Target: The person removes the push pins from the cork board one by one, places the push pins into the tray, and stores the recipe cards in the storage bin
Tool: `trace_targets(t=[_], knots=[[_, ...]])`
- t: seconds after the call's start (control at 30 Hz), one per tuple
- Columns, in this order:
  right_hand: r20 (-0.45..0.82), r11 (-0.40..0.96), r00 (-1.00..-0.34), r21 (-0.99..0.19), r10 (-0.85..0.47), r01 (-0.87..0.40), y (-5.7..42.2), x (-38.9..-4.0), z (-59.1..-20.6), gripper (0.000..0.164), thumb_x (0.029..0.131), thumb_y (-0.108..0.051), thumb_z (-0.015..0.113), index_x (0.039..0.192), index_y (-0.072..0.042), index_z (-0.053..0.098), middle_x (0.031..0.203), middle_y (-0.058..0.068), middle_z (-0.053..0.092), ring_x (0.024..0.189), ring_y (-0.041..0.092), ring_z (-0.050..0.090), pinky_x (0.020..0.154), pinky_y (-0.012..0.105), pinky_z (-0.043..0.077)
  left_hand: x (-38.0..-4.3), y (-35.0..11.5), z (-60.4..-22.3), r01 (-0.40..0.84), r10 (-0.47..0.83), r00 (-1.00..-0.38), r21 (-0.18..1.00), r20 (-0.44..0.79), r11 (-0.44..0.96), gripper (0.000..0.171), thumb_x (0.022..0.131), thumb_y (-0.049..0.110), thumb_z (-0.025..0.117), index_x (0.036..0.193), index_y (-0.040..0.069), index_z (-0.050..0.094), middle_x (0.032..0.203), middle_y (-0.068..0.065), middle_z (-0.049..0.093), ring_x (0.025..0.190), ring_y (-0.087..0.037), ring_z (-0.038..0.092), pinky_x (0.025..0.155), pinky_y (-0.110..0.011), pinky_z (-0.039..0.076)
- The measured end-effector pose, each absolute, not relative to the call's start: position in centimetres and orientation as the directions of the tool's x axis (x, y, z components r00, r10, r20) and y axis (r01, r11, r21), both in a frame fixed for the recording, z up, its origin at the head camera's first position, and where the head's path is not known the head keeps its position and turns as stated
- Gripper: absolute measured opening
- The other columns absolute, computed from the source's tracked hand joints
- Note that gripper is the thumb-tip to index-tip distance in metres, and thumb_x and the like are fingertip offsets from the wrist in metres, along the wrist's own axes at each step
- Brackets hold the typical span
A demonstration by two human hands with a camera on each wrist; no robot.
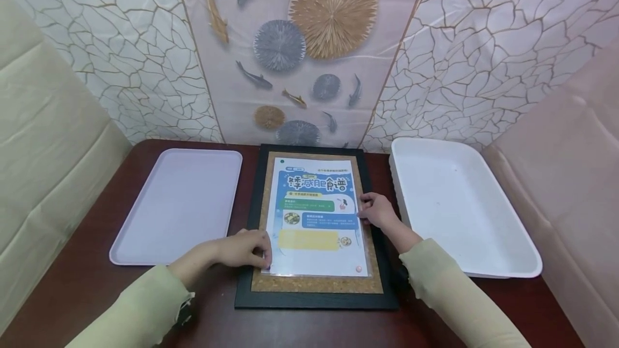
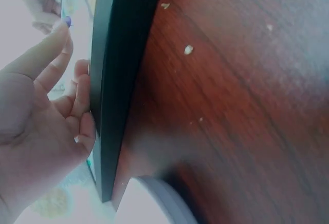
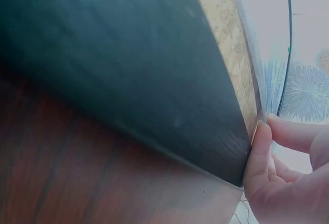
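Note:
A laminated poster (image 1: 309, 259) with Chinese text lies on a cork board (image 1: 314, 284) in a black frame (image 1: 316, 300). A small green pin head (image 1: 282, 161) shows at the poster's upper left corner. My left hand (image 1: 245, 247) is at the lower left corner, where its thumb and forefinger pinch a small purple pushpin (image 2: 68, 21); the pin's point is hidden. Its other fingers lie by the frame's side in the left wrist view. On the opposite side, my right hand (image 1: 379, 210) pinches the poster's right edge between thumb and fingers, as the right wrist view also shows.
A flat pale tray (image 1: 188, 203) lies left of the board, and a deeper white tray (image 1: 459, 214) stands to its right. Small light crumbs (image 2: 188, 50) dot the dark wooden table (image 1: 208, 316). A patterned cloth (image 1: 309, 95) rises behind, with padded panels on both sides.

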State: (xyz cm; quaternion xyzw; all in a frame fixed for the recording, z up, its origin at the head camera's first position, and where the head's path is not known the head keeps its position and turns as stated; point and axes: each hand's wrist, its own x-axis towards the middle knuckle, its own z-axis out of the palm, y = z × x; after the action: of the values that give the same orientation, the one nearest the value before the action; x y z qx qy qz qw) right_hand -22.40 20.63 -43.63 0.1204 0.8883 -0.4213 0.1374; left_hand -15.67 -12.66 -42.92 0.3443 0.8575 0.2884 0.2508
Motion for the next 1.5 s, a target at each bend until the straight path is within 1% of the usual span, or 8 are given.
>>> trace_targets(t=[0.13,0.3,0.47,0.7,0.93,1.23,1.4,1.5], knots=[[-0.348,0.620,-0.933,-0.713,0.095,0.328,20.8,-22.4,-43.9,0.050,0.087,-0.002,0.060,0.135,0.000,0.043,0.096,0.015,0.058,0.080,0.020,0.059,0.065,0.024,0.051,-16.3,-13.2,-42.7,0.435,0.729,-0.661,0.702,-0.176,0.564,0.010,0.088,0.019,0.063,0.080,0.015,0.065,0.088,0.005,0.056,0.082,-0.006,0.049,0.077,-0.026,0.043],[-0.341,0.620,-0.935,-0.714,0.096,0.324,21.0,-22.3,-44.1,0.050,0.087,-0.002,0.061,0.134,0.001,0.044,0.096,0.016,0.058,0.080,0.020,0.059,0.065,0.025,0.051,-17.4,-14.6,-42.3,0.430,0.679,-0.726,0.695,-0.114,0.577,0.009,0.089,0.014,0.061,0.081,0.013,0.064,0.087,0.003,0.059,0.082,-0.006,0.053,0.076,-0.024,0.047],[-0.344,0.618,-0.934,-0.715,0.097,0.328,21.1,-22.2,-44.0,0.050,0.087,-0.003,0.061,0.134,0.000,0.044,0.096,0.015,0.059,0.080,0.020,0.059,0.065,0.025,0.052,-18.8,-16.3,-41.7,0.381,0.598,-0.796,0.695,-0.089,0.610,0.008,0.091,0.013,0.058,0.085,0.010,0.063,0.086,0.000,0.062,0.078,-0.010,0.051,0.071,-0.026,0.044],[-0.353,0.622,-0.929,-0.704,0.111,0.342,21.3,-22.2,-44.1,0.050,0.087,-0.004,0.062,0.134,-0.001,0.044,0.095,0.014,0.058,0.079,0.019,0.060,0.066,0.025,0.052,-20.9,-18.6,-41.6,0.361,0.480,-0.877,0.658,0.000,0.661,0.009,0.089,0.008,0.059,0.081,0.007,0.061,0.080,-0.002,0.062,0.077,-0.011,0.052,0.071,-0.028,0.043],[-0.346,0.622,-0.932,-0.707,0.109,0.335,21.5,-22.1,-44.3,0.050,0.088,-0.004,0.061,0.134,0.000,0.043,0.096,0.015,0.058,0.079,0.019,0.060,0.066,0.025,0.052,-22.9,-20.0,-41.7,0.267,0.329,-0.944,0.662,0.033,0.701,0.009,0.089,0.007,0.058,0.084,0.000,0.061,0.081,-0.010,0.062,0.076,-0.015,0.051,0.070,-0.029,0.041],[-0.340,0.629,-0.935,-0.707,0.100,0.324,21.5,-22.3,-44.3,0.050,0.088,-0.005,0.062,0.134,0.000,0.044,0.095,0.015,0.058,0.079,0.019,0.060,0.066,0.025,0.052,-24.8,-21.2,-42.2,0.094,0.138,-0.990,0.702,-0.006,0.706,0.021,0.092,0.012,0.053,0.093,-0.007,0.061,0.084,-0.022,0.064,0.070,-0.011,0.052,0.063,-0.025,0.039],[-0.331,0.631,-0.940,-0.713,0.081,0.306,21.4,-22.5,-44.2,0.050,0.088,-0.005,0.062,0.134,0.000,0.044,0.095,0.014,0.058,0.078,0.018,0.060,0.066,0.025,0.052,-25.5,-22.3,-42.4,0.006,0.048,-0.998,0.693,-0.041,0.721,0.024,0.092,0.012,0.051,0.097,-0.010,0.060,0.086,-0.021,0.064,0.067,-0.007,0.051,0.061,-0.023,0.040],[-0.327,0.634,-0.943,-0.716,0.066,0.293,21.2,-22.6,-44.0,0.050,0.087,-0.005,0.062,0.134,-0.001,0.044,0.095,0.014,0.058,0.078,0.018,0.059,0.066,0.024,0.052,-25.9,-23.3,-42.7,-0.004,0.021,-0.999,0.661,-0.031,0.750,0.024,0.092,0.012,0.051,0.097,-0.010,0.060,0.086,-0.022,0.064,0.067,-0.010,0.052,0.063,-0.023,0.040]])
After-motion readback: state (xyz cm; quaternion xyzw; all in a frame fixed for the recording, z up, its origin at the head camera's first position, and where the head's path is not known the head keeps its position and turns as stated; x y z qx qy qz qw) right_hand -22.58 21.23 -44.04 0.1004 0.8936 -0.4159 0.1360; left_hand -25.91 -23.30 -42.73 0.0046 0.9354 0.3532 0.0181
